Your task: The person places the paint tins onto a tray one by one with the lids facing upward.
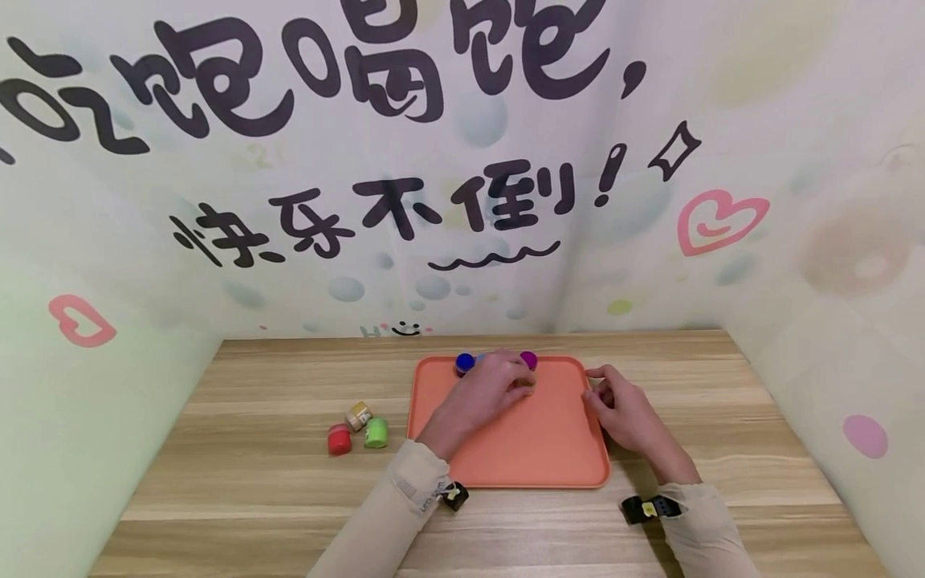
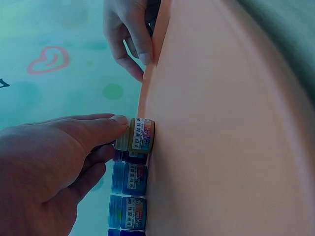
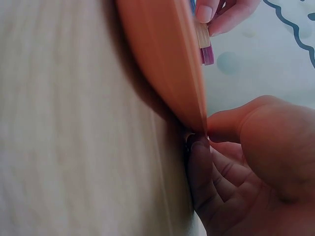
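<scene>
My left hand (image 1: pixel 487 389) reaches over the back part of an orange tray (image 1: pixel 535 453). Its thumb and fingers pinch a small yellow paint jar (image 2: pixel 141 135), which the hand hides in the head view. Along the tray's back rim stand a dark blue paint jar (image 1: pixel 465 364), a purple paint jar (image 1: pixel 529 360) and, partly covered by the hand, lighter blue paint jars (image 2: pixel 129 178). The yellow jar overlaps the purple one in the left wrist view. At the tray's right side, my right hand (image 1: pixel 627 413) grips the rim between thumb and fingers.
Left of the tray, a red jar (image 1: pixel 339 439), a green jar (image 1: pixel 376 433) and a tan jar (image 1: pixel 358 416) lie close together on the wooden table (image 1: pixel 260 482). A printed wall sheet (image 1: pixel 347 305) rises behind the table and along both sides.
</scene>
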Tool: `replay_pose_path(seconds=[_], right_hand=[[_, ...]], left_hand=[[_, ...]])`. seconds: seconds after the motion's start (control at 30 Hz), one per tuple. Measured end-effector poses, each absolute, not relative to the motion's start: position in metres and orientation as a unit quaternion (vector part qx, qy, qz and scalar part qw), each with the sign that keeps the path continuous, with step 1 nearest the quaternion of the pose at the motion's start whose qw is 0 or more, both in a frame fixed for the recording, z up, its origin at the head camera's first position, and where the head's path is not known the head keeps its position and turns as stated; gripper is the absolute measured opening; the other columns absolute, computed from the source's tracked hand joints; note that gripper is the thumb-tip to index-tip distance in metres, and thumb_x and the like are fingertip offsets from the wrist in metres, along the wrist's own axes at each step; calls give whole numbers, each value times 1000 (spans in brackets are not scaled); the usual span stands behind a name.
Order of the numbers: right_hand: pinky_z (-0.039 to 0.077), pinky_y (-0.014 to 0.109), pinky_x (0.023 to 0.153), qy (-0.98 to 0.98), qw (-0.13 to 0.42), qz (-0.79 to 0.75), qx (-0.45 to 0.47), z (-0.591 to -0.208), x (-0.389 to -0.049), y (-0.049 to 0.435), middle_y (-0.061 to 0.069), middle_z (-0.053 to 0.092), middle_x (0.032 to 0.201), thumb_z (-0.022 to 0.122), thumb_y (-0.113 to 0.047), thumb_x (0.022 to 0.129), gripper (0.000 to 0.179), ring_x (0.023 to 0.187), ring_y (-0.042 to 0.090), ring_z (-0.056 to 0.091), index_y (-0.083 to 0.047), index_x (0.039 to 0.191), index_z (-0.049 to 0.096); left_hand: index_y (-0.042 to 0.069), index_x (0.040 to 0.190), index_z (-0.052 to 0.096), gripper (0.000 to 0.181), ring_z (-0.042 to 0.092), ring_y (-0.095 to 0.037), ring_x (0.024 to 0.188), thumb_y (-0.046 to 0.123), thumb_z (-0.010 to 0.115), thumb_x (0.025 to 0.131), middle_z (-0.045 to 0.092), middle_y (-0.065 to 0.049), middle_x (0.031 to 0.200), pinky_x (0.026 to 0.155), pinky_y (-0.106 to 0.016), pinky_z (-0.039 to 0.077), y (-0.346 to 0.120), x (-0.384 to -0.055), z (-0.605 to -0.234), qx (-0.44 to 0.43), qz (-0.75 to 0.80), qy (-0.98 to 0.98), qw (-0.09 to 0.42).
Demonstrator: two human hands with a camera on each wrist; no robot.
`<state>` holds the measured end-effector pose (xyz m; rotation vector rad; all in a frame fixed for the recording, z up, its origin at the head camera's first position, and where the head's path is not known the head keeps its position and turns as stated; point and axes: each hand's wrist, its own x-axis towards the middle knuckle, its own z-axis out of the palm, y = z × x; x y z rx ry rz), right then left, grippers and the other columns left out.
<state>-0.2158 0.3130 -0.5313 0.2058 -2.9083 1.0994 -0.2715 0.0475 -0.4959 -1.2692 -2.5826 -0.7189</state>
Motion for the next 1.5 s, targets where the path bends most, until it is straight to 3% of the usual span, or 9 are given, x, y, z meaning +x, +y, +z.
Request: replay_pose_path(seconds=[0.77, 1.1, 1.33, 1.5], right_hand=[[52, 24, 60, -934, 17, 350, 69, -529, -216, 314, 4, 63, 87, 62, -16, 100, 36, 67, 14, 59, -6, 133, 53], [53, 24, 61, -930, 13, 359, 76, -529, -217, 311, 5, 64, 88, 62, -17, 100, 36, 68, 13, 60, -5, 133, 53], [51, 24, 60, -935, 16, 349, 68, -531, -215, 313, 4, 63, 87, 62, -17, 100, 36, 68, 13, 59, -6, 133, 53], [51, 24, 59, -934, 13, 350, 66, -531, -214, 312, 5, 63, 88, 61, -16, 100, 35, 68, 13, 59, -6, 133, 53]], left_hand=[[17, 105, 79, 14, 64, -10, 107, 20, 74, 92, 72, 6, 107, 95, -19, 53, 52, -270, -496, -432, -242, -865, 76], [22, 104, 79, 15, 62, -7, 105, 25, 78, 89, 70, 9, 106, 89, -17, 54, 40, -259, -489, -424, -210, -872, 127], [26, 98, 79, 14, 62, -9, 101, 23, 82, 85, 70, 9, 102, 86, -22, 55, 25, -255, -485, -429, -220, -860, 168], [23, 102, 79, 15, 63, -13, 104, 26, 80, 88, 70, 8, 104, 92, -27, 54, 11, -254, -486, -435, -219, -854, 182]])
